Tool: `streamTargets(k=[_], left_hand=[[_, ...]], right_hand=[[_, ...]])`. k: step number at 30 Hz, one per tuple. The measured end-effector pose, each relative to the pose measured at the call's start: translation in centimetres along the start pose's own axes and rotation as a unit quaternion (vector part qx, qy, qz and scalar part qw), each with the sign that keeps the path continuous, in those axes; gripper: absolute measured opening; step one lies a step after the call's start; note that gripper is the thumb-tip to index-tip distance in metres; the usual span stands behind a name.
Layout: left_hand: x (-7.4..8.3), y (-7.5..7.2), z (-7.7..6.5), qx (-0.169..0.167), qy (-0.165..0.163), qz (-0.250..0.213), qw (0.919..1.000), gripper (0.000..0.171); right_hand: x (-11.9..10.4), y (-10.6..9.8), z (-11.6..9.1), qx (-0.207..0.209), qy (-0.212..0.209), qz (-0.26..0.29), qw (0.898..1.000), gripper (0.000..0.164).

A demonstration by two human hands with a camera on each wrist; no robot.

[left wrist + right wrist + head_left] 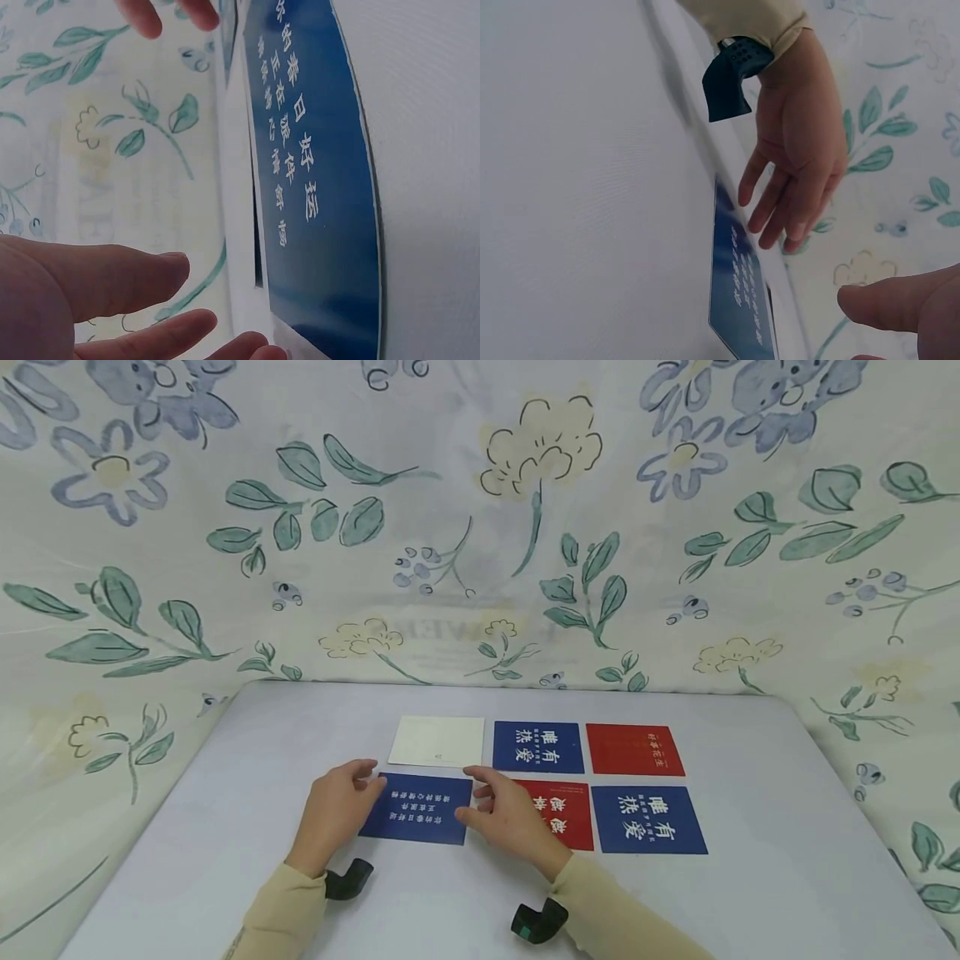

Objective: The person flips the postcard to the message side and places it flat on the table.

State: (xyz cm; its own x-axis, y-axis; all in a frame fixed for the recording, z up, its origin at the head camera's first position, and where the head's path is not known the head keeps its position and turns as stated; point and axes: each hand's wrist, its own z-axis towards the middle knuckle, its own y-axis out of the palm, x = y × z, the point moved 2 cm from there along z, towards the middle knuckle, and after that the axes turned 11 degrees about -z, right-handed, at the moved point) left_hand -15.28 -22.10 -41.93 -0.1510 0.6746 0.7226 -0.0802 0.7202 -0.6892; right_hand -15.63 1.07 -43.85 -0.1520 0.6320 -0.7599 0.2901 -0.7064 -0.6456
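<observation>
A blue card (416, 810) with white lettering lies flat on the white table, between my two hands. At its left edge is my left hand (337, 810), thumb and fingers apart and loosely bent; the right wrist view shows that same left hand (799, 150) with its fingers hanging relaxed. My right hand (517, 818) hovers by the card's right edge, thumb and fingers spread, and partly covers a red card (572, 831) with white lettering. Neither hand grips anything. The left wrist view shows the blue card (315, 247) close up; whether fingertips touch it, I cannot tell.
Behind the blue card lies a cream card (437, 742). Another blue card (538, 762) and a red card (622, 756) continue that back row. At front right lies a blue card (649, 839). A floral cloth (450, 635) hangs behind the table (750, 893).
</observation>
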Motion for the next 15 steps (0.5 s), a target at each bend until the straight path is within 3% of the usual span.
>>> streamTargets(k=[15], left_hand=[[0.32,0.34,-0.55,0.001,0.013,0.026,0.9996,0.045]], right_hand=[[-0.36,-0.13,-0.57,-0.013,-0.003,-0.009,1.000,0.059]])
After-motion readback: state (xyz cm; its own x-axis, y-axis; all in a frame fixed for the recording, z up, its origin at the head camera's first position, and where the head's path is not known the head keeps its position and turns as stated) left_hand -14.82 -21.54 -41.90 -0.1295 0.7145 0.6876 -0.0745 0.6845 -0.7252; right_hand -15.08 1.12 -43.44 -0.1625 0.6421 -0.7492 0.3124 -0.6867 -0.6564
